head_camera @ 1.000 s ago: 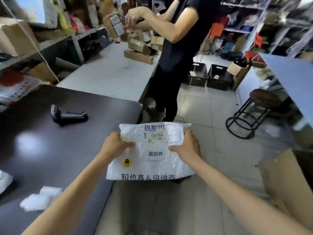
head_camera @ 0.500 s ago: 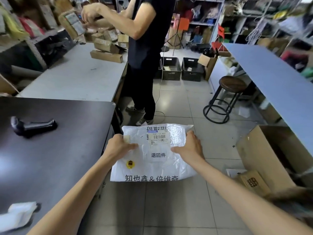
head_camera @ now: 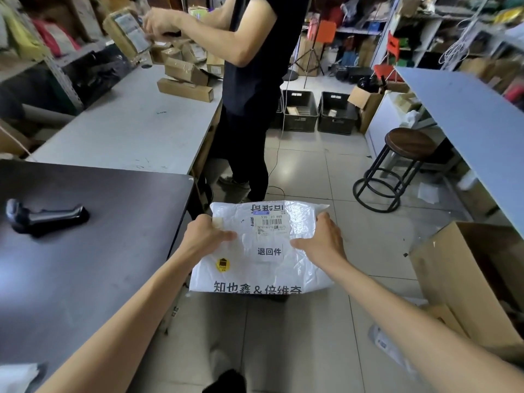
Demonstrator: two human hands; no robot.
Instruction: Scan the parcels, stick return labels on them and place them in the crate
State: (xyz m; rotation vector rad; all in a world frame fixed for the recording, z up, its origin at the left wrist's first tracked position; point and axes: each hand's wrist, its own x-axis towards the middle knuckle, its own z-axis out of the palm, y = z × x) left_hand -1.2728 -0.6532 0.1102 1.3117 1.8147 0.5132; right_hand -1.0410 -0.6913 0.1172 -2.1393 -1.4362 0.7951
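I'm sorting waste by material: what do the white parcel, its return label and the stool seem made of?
The parcel looks like thin glossy plastic film: it crinkles and glints. The return label is likely matte paper, flat and printed. The stool seat looks like smooth dark wood; its thin black frame is probably metal.

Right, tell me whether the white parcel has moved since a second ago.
Yes: the white parcel shifted right, clear of the dark table edge, over the floor.
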